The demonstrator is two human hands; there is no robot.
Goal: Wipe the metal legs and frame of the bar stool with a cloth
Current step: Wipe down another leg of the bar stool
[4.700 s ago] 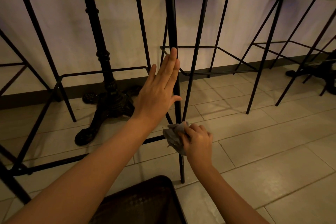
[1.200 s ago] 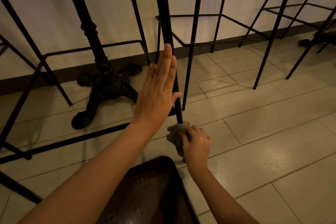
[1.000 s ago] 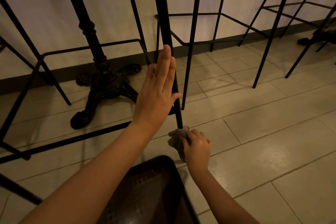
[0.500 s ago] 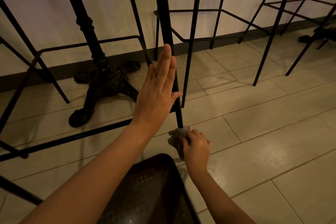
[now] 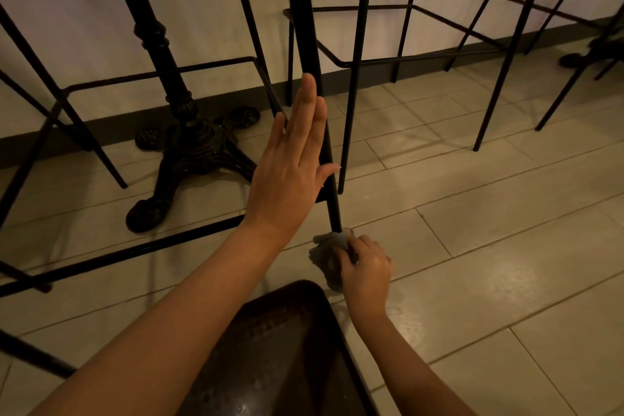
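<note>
Slid lower down the thin black metal stool leg (image 5: 305,10) since a second ago: crumpled grey cloth (image 5: 326,255), pinched in right hand (image 5: 366,272). Left hand (image 5: 290,169) flat, bracing above. Best finished wrapped tight to the foot

Tiled floor (image 5: 472,246) under stool legs (image 5: 499,71), table base (image 5: 189,159)

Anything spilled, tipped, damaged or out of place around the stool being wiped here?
Nothing stands out. The right hand grips the grey cloth around the bottom of the stool leg, the left hand lies flat against that leg, and the tiled floor shows no spill.
</note>
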